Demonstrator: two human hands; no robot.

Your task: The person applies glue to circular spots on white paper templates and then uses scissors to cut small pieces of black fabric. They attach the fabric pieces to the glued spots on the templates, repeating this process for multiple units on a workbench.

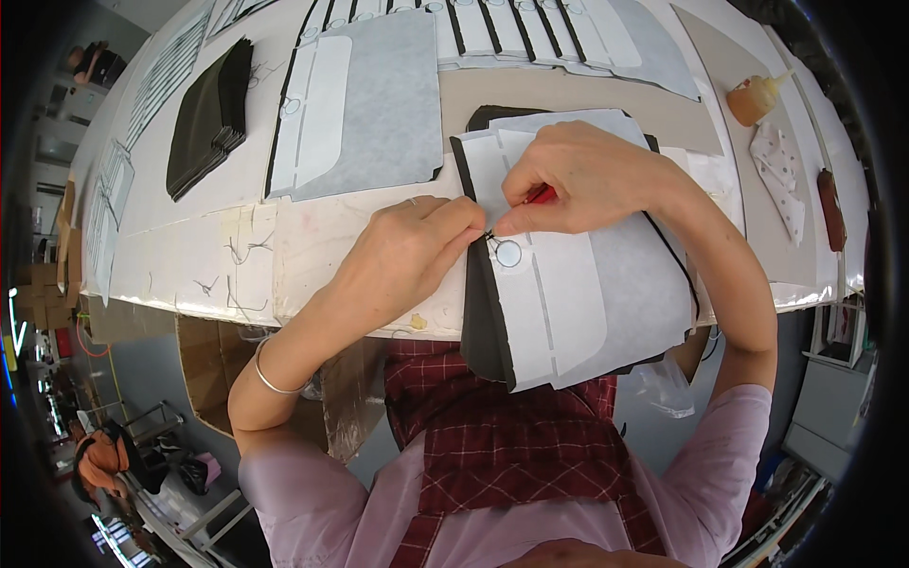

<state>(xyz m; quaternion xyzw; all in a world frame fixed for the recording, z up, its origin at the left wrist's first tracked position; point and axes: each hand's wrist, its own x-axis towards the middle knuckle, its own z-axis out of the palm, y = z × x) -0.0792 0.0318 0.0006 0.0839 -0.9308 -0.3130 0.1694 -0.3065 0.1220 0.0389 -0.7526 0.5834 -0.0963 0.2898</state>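
Observation:
A grey-white panel (644, 284) with a black left edge lies tilted in front of me, partly over the table's near edge. On it a small round loop (508, 253) with a dark outline sits by the left edge, with a black knotted-looking bit beside it. My left hand (402, 246) is closed at that bit, thumb and finger pinched together; what lies between them is too small to make out. Resting over the panel, my right hand (587, 180) is closed round a small red tool (542, 195), mostly hidden by the fingers. Black sheets (485, 322) show under the panel.
A similar panel (393, 104) lies further left, beside a stack of black pieces (210, 118). More panels (530, 33) overlap at the back. To the right are a bottle of amber liquid (753, 99), a dotted cloth (776, 170) and a brown-handled tool (831, 210). Loose threads (246, 251) lie left.

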